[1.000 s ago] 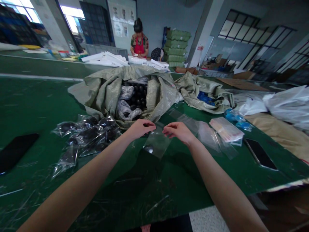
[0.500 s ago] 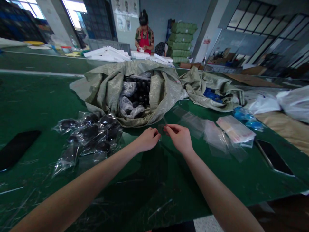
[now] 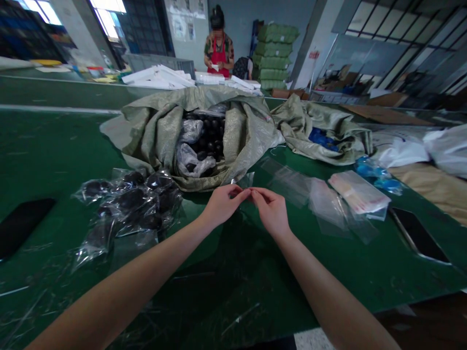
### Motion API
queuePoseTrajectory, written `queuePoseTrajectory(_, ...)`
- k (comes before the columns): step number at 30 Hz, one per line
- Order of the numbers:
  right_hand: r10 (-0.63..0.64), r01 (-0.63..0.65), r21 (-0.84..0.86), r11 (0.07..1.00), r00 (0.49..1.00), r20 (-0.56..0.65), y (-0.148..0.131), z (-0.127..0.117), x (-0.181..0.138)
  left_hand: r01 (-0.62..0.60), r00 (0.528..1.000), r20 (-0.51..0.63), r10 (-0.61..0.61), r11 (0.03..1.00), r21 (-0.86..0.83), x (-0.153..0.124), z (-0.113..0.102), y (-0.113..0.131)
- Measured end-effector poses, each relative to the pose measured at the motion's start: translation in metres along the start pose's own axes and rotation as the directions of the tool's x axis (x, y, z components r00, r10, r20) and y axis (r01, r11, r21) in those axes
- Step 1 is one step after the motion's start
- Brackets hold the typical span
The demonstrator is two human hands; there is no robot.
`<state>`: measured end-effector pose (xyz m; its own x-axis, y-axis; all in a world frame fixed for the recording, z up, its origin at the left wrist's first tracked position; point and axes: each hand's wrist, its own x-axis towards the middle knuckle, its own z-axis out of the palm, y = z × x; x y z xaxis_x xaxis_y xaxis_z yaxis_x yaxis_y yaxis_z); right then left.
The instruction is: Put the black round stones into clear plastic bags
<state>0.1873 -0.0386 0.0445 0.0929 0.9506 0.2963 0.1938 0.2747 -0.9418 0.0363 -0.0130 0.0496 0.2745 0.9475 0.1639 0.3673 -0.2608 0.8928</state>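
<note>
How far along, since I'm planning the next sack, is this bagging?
Done: a pile of filled bags lies to the left. In hand: the left hand and right hand pinch one clear bag. Left: the open sack holds many black pieces, and a stack of empty bags waits at right.

Fingers of my left hand (image 3: 221, 205) and right hand (image 3: 272, 212) pinch a small clear bag (image 3: 248, 180), near the open sack (image 3: 153, 127) on the bench (image 3: 54, 150).
</note>
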Motion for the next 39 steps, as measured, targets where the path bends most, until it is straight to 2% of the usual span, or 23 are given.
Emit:
queuePoseTrajectory(3,-0.031,0.032,-0.050,0.998,0.999,0.024,-0.003,-0.002,0.000,0.044,0.999,-0.004,-0.045,0.996,-0.073,0.002,0.000,-0.004)
queuePoseTrajectory(8,-0.120,0.124,-0.121,0.985,0.992,0.036,-0.005,-0.003,-0.001,-0.068,0.997,0.027,0.068,0.998,-0.006,0.002,-0.007,-0.001)
queuePoseTrajectory(15,-0.115,0.100,-0.163,0.982,0.990,-0.086,-0.011,0.005,-0.006,-0.056,0.998,0.013,0.055,0.991,0.122,-0.003,-0.020,0.012)
queuePoseTrajectory(19,-0.233,0.196,-0.267,0.943,0.966,-0.114,-0.014,0.010,-0.009,-0.033,0.999,-0.004,0.034,0.989,0.141,-0.008,-0.023,0.013)
queuePoseTrajectory(21,-0.346,0.288,-0.350,0.892,0.931,-0.114,-0.015,0.012,-0.010,-0.026,0.999,-0.030,0.028,0.996,0.090,-0.011,-0.024,0.013)
queuePoseTrajectory(23,-0.453,0.392,-0.415,0.821,0.890,-0.056,-0.016,0.014,-0.012,-0.048,0.999,-0.027,0.047,0.998,-0.047,-0.013,-0.025,0.014)
queuePoseTrajectory(25,-0.512,0.481,-0.428,0.765,0.858,0.048,-0.018,0.016,-0.015,-0.071,0.997,-0.011,0.070,0.983,-0.170,-0.014,-0.026,0.016)
queuePoseTrajectory(27,-0.527,0.521,-0.404,0.752,0.843,0.107,-0.020,0.018,-0.017,-0.063,0.998,-0.032,0.058,0.979,-0.196,-0.014,-0.028,0.017)
queuePoseTrajectory(31,-0.493,0.460,-0.397,0.794,0.870,0.023,-0.025,0.020,-0.015,-0.025,0.996,-0.091,0.010,0.986,-0.164,-0.015,-0.033,0.017)
queuePoseTrajectory(35,-0.462,0.411,-0.414,0.812,0.886,-0.025,-0.024,0.020,-0.009,-0.021,0.997,-0.072,0.009,0.985,-0.174,-0.016,-0.036,0.017)
queuePoseTrajectory(39,-0.459,0.391,-0.451,0.802,0.887,-0.046,-0.022,0.017,-0.005,0.024,0.998,-0.055,-0.027,0.998,-0.054,-0.019,-0.037,0.019)
